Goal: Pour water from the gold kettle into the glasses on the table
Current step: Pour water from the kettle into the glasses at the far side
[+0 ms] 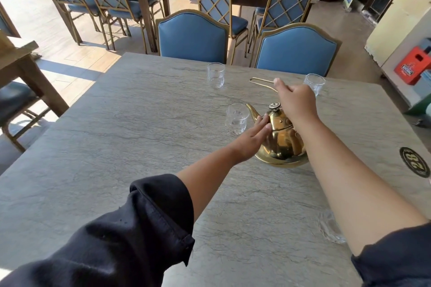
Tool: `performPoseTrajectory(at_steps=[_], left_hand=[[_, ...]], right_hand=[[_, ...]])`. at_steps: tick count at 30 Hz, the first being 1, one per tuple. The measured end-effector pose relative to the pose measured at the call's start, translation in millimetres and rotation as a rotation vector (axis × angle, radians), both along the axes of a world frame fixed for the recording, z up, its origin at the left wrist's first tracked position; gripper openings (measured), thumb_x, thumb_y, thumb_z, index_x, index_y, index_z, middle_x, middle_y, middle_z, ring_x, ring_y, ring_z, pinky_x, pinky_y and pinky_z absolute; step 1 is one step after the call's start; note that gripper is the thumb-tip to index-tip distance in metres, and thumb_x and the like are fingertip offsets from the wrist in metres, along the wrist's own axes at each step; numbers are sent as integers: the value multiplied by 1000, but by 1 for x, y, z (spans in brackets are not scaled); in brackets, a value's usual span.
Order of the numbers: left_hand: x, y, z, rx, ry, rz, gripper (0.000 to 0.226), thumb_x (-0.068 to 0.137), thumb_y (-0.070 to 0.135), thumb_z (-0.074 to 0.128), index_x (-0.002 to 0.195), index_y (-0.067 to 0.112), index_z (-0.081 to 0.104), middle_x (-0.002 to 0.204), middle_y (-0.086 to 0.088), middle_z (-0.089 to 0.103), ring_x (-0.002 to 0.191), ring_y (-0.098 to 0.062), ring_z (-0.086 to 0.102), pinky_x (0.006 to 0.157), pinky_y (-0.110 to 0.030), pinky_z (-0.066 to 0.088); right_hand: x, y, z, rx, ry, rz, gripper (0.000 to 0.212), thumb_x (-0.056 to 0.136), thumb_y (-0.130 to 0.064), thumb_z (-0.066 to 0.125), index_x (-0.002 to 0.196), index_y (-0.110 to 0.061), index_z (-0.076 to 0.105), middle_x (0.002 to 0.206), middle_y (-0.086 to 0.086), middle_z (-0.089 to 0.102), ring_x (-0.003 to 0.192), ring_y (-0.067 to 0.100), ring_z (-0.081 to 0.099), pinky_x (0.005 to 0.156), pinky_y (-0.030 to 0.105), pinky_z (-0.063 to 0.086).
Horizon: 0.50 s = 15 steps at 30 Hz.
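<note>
Centre-right on the table (140,123): one gold kettle (279,144). Left hand (253,138) flat against its side; right hand (297,102) grips the handle (260,82). Four glasses: spout glass (236,119), far glass (215,75), right glass (314,83), near glass (331,228) lower right.

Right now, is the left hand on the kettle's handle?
No, the left hand lies flat against the kettle body; the right hand holds the handle.

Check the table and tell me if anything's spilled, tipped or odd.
Nothing stands out. The kettle sits on the table, three glasses stand upright, no spill shows. A fourth glass by the right forearm is too blurred to judge.
</note>
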State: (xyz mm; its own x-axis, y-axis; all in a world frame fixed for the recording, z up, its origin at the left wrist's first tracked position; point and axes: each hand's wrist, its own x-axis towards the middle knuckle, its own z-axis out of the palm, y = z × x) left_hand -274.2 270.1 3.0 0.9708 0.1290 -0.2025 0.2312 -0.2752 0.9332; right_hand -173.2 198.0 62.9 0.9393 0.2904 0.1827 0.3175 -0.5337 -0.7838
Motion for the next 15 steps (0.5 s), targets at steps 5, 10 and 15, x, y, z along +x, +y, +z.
performPoseTrajectory(at_steps=[5, 10, 15], left_hand=[[-5, -5, 6, 64, -6, -7, 53, 100, 40, 28, 150, 30, 13, 159, 6, -2, 146, -19, 0, 116, -43, 3], [-17, -17, 11, 205, -64, 28, 54, 99, 40, 35, 149, 34, 15, 159, 8, 0, 146, -21, 9, 117, -50, 7], [-36, -44, 24, 369, -115, 63, 60, 97, 38, 42, 149, 31, 14, 160, 4, 2, 145, -24, 12, 116, -53, 15]], right_hand=[[-10, -13, -8, 299, 117, -130, 49, 89, -43, 53, 48, -17, 45, 50, -3, 46, 51, 14, 41, 59, 35, 37], [-31, -31, 1, 527, 215, -207, 45, 88, -40, 56, 51, -17, 47, 50, -6, 45, 48, 9, 41, 50, 25, 34], [-53, -56, 15, 628, 287, -207, 43, 87, -40, 57, 51, -17, 50, 36, -12, 42, 45, 7, 38, 45, 22, 29]])
